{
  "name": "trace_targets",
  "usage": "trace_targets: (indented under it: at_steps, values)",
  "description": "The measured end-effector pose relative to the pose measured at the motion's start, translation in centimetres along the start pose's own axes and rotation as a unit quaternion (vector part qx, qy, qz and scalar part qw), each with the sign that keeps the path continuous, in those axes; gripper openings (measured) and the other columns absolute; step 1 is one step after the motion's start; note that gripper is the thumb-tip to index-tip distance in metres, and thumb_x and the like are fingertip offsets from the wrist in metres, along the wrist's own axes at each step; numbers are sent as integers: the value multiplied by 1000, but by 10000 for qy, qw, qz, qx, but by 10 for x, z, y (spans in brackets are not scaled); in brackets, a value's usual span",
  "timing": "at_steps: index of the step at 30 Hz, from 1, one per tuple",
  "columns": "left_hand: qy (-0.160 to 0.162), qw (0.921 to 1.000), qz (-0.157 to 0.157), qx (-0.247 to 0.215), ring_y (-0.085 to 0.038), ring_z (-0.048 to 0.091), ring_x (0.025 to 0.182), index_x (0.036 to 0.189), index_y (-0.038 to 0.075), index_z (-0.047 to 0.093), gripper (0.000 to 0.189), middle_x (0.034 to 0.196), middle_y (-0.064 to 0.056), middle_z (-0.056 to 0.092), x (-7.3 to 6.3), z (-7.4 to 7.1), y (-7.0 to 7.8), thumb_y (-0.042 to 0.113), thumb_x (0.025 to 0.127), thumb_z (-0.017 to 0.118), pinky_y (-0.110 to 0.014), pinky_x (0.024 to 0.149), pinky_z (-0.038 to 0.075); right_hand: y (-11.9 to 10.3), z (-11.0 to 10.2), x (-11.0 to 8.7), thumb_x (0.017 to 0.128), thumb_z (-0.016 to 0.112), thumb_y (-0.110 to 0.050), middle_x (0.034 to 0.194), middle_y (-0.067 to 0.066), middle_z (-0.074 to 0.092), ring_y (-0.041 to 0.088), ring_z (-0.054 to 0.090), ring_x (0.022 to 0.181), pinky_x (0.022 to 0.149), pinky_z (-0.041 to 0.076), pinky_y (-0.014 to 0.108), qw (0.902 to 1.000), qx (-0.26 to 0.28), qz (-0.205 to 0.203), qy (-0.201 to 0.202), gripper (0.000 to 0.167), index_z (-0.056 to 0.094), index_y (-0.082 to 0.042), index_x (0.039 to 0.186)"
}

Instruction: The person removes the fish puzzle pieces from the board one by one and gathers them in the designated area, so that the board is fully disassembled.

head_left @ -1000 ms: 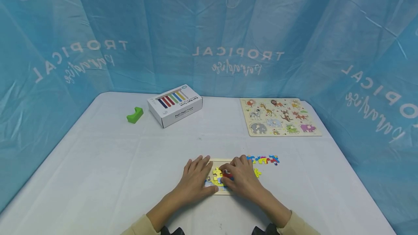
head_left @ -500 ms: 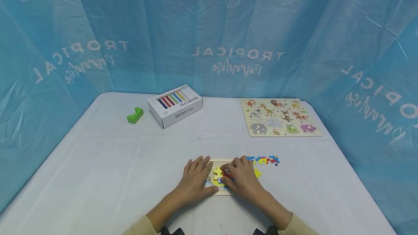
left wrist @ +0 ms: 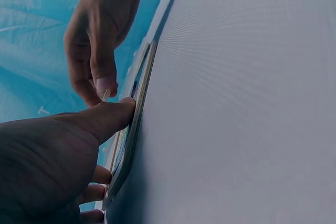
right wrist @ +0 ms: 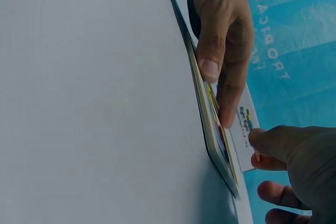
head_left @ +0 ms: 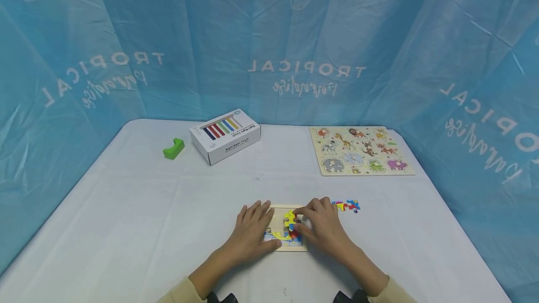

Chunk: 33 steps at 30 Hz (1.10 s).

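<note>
A small wooden jigsaw tray [head_left: 290, 206] lies in front of me, with colourful pieces [head_left: 280, 236] fitted along its near side. My left hand [head_left: 249, 237] rests over the tray's left side, fingers spread, thumb on the near rim; the left wrist view shows that thumb [left wrist: 118, 114] on the edge. Above the tray's right part, my right hand [head_left: 327, 228] pinches a mostly yellow jigsaw piece [head_left: 289, 219] between thumb and fingertips. Its thin edge shows as a pale sliver [left wrist: 106, 95] in the left wrist view. My right hand partly hides the tray's right side.
Loose jigsaw pieces [head_left: 353, 205] lie right of the tray, some behind my right hand. Farther back are a wooden animal puzzle board [head_left: 362, 151], a white box [head_left: 227, 135] and a green block [head_left: 174, 148]. Blue curtains [head_left: 269, 36] enclose the white table [head_left: 202, 209].
My right hand has shifted right, bringing the yellow piece away from the middle of the tray and uncovering the near right corner. My left hand has stayed in place.
</note>
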<state>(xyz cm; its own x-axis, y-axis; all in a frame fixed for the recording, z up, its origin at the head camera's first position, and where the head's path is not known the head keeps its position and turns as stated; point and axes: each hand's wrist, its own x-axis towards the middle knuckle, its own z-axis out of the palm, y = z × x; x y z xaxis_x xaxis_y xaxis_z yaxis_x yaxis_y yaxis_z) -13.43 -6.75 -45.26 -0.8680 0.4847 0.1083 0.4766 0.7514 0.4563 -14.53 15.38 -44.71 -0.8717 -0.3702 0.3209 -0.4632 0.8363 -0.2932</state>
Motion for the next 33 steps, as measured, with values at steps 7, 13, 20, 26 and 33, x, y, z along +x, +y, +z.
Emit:
trace_targets:
  at_steps: [7, 13, 20, 26, 33]
  values:
    - [-12, 10000, -48, -31, -40, 27, 139, 137, 0, 45, 75, 149, -17, 36, -1, -1, 1, 45, 82, 66, -65, 110, 17, 15, -8, -7, 73, 79, -33, 89, -2, 55, 19, 41, 91, 78, 31, 35, 9994, -259, -33, 223, 29, 71, -25, 100]
    - [4, 9999, -76, -70, -41, 27, 139, 137, 0, 45, 74, 149, -18, 37, 0, 0, 2, 44, 81, 66, -65, 110, 17, 29, -17, -14, 74, 78, -33, 91, -1, 56, 20, 43, 94, 79, 33, 38, 9983, -503, -8, 282, 28, 71, -25, 100]
    - [58, 9999, -58, -84, -41, 27, 139, 137, 0, 45, 74, 148, -18, 37, 0, 0, 2, 44, 81, 66, -65, 110, 17, 46, -28, -23, 72, 80, -28, 91, 1, 56, 23, 43, 94, 80, 30, 41, 9975, -583, 292, 259, 32, 72, -21, 102]
    - [79, 9999, -87, -51, -40, 28, 139, 137, 0, 45, 74, 149, -17, 37, 1, 2, 0, 43, 80, 67, -64, 110, 18, 61, -34, -32, 75, 77, -27, 93, 3, 57, 25, 43, 97, 81, 31, 44, 9946, -787, 673, 43, 30, 72, -21, 104]
    - [82, 9999, -84, -41, -40, 27, 139, 137, 1, 45, 74, 149, -17, 37, 0, 2, 0, 43, 80, 67, -64, 110, 18, 74, -37, -42, 76, 76, -29, 96, 5, 58, 27, 43, 98, 80, 31, 44, 9923, -926, 816, -132, 32, 72, -20, 106]
